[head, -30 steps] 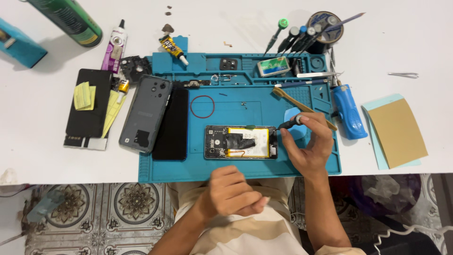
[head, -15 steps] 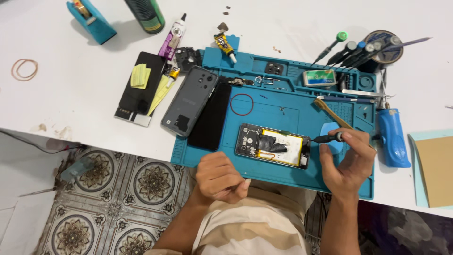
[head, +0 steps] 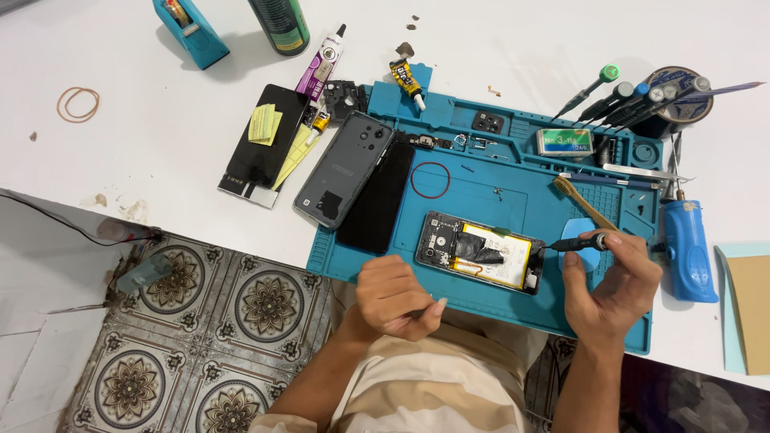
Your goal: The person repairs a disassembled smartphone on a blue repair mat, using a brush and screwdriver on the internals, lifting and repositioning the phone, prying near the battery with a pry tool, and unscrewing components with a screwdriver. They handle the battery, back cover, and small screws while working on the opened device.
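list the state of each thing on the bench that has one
opened phone: back off, battery exposed, flat on blue mat
grey back cover: detached, lying on mat edge
screwdriver: held in right hand, tip at phone's edge
left hand: loosely curled, off the phone
glue tube: capped

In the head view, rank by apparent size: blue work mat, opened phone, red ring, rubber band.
1. Blue work mat
2. Opened phone
3. Red ring and rubber band: they look about alike, so unranked.
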